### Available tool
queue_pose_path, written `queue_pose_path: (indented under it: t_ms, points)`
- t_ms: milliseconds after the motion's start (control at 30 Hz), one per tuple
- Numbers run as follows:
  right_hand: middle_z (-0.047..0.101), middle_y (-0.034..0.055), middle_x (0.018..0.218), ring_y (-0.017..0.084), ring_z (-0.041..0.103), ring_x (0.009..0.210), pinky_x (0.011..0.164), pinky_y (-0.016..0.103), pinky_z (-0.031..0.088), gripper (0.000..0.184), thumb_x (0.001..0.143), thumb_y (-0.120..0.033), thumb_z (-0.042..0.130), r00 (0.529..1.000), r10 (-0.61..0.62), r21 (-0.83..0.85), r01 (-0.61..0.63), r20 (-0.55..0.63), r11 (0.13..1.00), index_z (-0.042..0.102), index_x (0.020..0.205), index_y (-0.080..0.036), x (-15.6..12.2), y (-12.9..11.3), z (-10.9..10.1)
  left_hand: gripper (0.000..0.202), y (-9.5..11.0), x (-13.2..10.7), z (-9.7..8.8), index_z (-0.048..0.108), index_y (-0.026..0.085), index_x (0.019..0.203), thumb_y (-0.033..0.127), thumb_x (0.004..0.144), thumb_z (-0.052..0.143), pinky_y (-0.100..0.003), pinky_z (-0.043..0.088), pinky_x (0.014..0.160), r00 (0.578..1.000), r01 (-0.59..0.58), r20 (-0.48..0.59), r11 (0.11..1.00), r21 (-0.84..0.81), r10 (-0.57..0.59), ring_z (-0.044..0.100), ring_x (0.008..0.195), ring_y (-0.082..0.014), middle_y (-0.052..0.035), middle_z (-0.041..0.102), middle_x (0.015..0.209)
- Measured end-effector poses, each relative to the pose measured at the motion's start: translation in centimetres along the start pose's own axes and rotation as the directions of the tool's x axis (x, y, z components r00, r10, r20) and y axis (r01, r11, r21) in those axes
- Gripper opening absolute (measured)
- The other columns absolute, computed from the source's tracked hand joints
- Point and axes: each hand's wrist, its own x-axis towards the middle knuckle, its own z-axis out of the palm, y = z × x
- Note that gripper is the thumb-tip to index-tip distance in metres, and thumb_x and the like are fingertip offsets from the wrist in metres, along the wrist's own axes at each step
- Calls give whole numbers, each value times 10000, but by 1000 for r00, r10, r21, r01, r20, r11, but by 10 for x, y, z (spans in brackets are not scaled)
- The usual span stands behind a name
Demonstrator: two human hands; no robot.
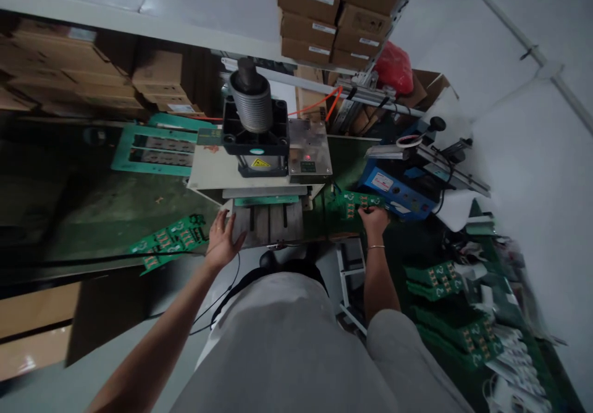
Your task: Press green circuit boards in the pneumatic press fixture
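Observation:
My left hand (223, 240) lies with fingers spread on the front left edge of the press's grey base block (271, 221). My right hand (373, 220) is closed on a green circuit board panel (354, 204) lying on the bench just right of the press. The pneumatic press (257, 132) stands between my hands, with a ribbed cylinder on top and a green plate under its head. A second green circuit board panel (171, 240) rests at the bench edge, left of my left hand.
A green frame fixture (155, 147) lies behind the press on the left. A blue machine (398, 191) stands at right. Stacks of green boards (456, 314) fill the lower right. Cardboard boxes (333, 12) are stacked behind, and more (69, 73) on the left shelf.

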Motion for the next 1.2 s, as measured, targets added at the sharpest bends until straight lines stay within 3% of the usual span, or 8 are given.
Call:
queue_pose_path:
  t_ms: [233, 433, 667, 833, 1000, 1100, 1200]
  points:
    - [756, 135, 1015, 321, 654, 1067, 891, 402, 445, 288, 821, -439, 695, 994, -107, 48, 106, 25, 993, 771, 889, -170, -54, -10, -7, 767, 11, 32, 8, 358, 138, 1588, 432, 929, 619, -618, 296, 1225, 996, 14, 93, 1000, 4, -14, 309, 1543, -432, -269, 342, 1640]
    - [751, 137, 1001, 308, 659, 1043, 881, 384, 427, 311, 819, -460, 698, 982, -175, 94, 168, 64, 981, 754, 872, -159, -90, -24, -7, 680, 18, 50, 17, 478, 94, 1483, 450, 916, 597, -607, 348, 1186, 995, 34, 96, 998, 57, -39, 416, 1450, -435, -278, 480, 1511]
    - [760, 136, 1016, 301, 663, 1049, 885, 374, 418, 322, 831, -452, 698, 972, -219, 111, 209, 85, 972, 769, 912, -148, -111, -38, -8, 585, 28, 66, 15, 572, 101, 1375, 424, 890, 622, -571, 413, 1122, 988, -14, 151, 994, 110, -3, 502, 1330, -419, -246, 573, 1399]
    - [765, 138, 996, 301, 665, 1033, 867, 372, 419, 323, 833, -462, 690, 958, -263, 125, 248, 113, 961, 775, 892, -156, -118, -44, -7, 553, 36, 77, 12, 584, 102, 1375, 369, 892, 620, -559, 433, 1088, 975, -83, 218, 988, 127, 54, 515, 1317, -417, -240, 566, 1436]
    - [766, 142, 973, 299, 675, 998, 864, 377, 428, 326, 828, -461, 685, 946, -303, 137, 287, 114, 948, 774, 880, -151, -120, -46, -5, 581, 44, 80, 13, 571, 81, 1429, 374, 927, 589, -542, 411, 1123, 943, -148, 316, 982, 118, 104, 476, 1379, -417, -241, 530, 1508]
    - [770, 141, 976, 296, 679, 993, 876, 376, 437, 330, 831, -466, 676, 936, -335, 158, 316, 113, 936, 771, 871, -153, -121, -45, -3, 634, 47, 77, 15, 535, 126, 1498, 373, 921, 622, -514, 374, 1176, 920, -181, 369, 979, 97, 134, 419, 1453, -392, -202, 474, 1589]
    - [773, 137, 991, 302, 675, 1022, 876, 375, 445, 332, 827, -478, 671, 928, -354, 166, 333, 118, 928, 770, 868, -163, -120, -43, 0, 800, 47, 66, 17, 483, 186, 1560, 413, 839, 743, -512, 371, 1186, 855, -263, 475, 963, 55, 206, 385, 1492, -389, -181, 422, 1641]
